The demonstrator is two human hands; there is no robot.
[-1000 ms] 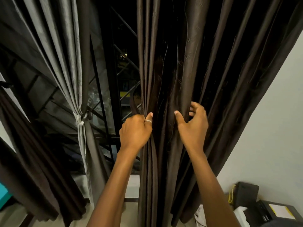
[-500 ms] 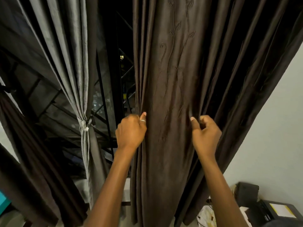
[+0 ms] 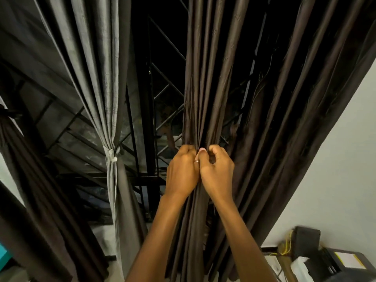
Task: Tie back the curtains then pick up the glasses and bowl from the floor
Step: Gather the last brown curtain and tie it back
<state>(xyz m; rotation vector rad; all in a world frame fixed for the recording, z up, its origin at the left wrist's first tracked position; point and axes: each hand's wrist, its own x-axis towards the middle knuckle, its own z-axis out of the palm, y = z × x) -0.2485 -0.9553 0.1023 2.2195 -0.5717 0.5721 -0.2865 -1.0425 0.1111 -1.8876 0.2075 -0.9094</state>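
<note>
Hanging right of centre, the dark brown curtain [image 3: 234,88] is bunched into a narrow bundle at hand height. Folds are gripped by left hand [image 3: 182,171] and right hand [image 3: 216,173], both tightly curled, set side by side and touching. Left of these, a grey curtain [image 3: 95,78] is cinched by a pale tie [image 3: 110,156]. Window grille [image 3: 160,94] is exposed between the two curtains.

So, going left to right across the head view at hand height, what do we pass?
Dark tied curtain → grey tied curtain → window grille → left hand → right hand, both gripping the brown curtain → white wall.
</note>
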